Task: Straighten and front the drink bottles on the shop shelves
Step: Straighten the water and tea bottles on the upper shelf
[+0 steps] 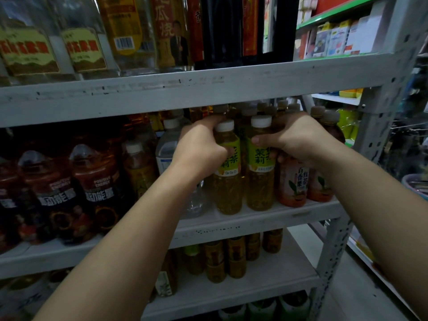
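We are working at the front edge of the middle shelf (266,219). Our left hand (201,145) is gripping the left bottle (229,193) of tea and our right hand (298,137) is gripping the right bottle (260,188) beside it, probably to twist their green labels outward.

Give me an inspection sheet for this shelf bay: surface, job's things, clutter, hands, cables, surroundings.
Surface: grey metal shelf, front edge scuffed.
Job's things: left tea bottle and right tea bottle, green labels, white caps, upright at the shelf front; pink-label bottles to their right.
Clutter: nothing seen.
Hands: left hand grips the left tea bottle; right hand grips the right tea bottle.
Cables: nothing seen.
Surroundings: dark energy-drink bottles further left, liquor bottles on the shelf above, boxed goods on another rack.
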`<state>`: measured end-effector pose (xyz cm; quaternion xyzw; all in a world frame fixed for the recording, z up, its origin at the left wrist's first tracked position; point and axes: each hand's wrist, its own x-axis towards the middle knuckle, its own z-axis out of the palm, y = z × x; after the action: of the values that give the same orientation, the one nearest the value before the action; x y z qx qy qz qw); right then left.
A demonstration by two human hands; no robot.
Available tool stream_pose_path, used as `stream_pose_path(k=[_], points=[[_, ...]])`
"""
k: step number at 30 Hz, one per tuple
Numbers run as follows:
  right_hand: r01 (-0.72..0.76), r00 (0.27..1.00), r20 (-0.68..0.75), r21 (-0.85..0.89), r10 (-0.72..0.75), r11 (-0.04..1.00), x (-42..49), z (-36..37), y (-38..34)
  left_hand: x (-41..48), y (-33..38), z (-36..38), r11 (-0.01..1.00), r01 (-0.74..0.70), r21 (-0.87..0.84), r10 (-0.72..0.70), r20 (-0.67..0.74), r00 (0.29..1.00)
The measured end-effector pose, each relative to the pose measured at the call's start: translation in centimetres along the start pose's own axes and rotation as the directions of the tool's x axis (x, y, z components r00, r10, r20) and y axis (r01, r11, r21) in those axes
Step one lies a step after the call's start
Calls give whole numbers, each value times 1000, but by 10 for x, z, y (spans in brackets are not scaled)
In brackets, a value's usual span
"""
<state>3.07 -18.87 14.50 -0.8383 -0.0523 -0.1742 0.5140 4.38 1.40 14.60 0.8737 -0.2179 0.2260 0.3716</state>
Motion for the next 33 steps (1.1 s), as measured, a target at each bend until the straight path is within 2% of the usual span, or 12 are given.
stream_pose_path(k=[8, 11, 13, 15, 18, 19, 20, 22, 26, 30, 33], points=[[-28, 999, -32, -13, 27, 1000, -6, 3, 3, 1, 0, 1, 998, -19, 68, 17, 40, 999], [-52, 987, -156, -141, 30, 989, -14, 8, 3, 0, -2, 1, 998, -5, 69, 2, 45, 999], [3, 945, -313, -279, -94, 960, -25, 15, 1, -5, -5, -2, 997, -9, 72, 8, 20, 1000], [117, 870, -414, -352, -266, 929, -40, 29, -1, -16, -9, -9, 998, -25, 50, 28, -49, 998], [269, 758, -481, -385, -440, 883, -60, 55, -6, -40, -28, -25, 997, -6, -71, -6, -174, 985], [307, 742, -478, -380, -470, 872, -64, 63, -7, -49, -38, -32, 995, 9, -98, -32, -229, 973], [337, 747, -455, -370, -485, 866, -67, 72, -8, -58, -49, -40, 993, 25, -114, -57, -289, 956], [358, 802, -368, -335, -470, 872, -68, 92, -8, -72, -69, -52, 986, 60, -156, -114, -370, 922], [195, 969, -101, -255, -226, 947, -62, 140, -6, -71, -86, -51, 964, 167, -206, -225, -305, 925], [109, 989, -79, -165, -123, 980, -60, 172, -2, -58, -76, -40, 976, 182, -119, -208, -269, 940], [67, 997, -37, 13, -67, 998, -62, 183, 0, -55, -69, -32, 967, 221, -124, -244, -223, 944]])
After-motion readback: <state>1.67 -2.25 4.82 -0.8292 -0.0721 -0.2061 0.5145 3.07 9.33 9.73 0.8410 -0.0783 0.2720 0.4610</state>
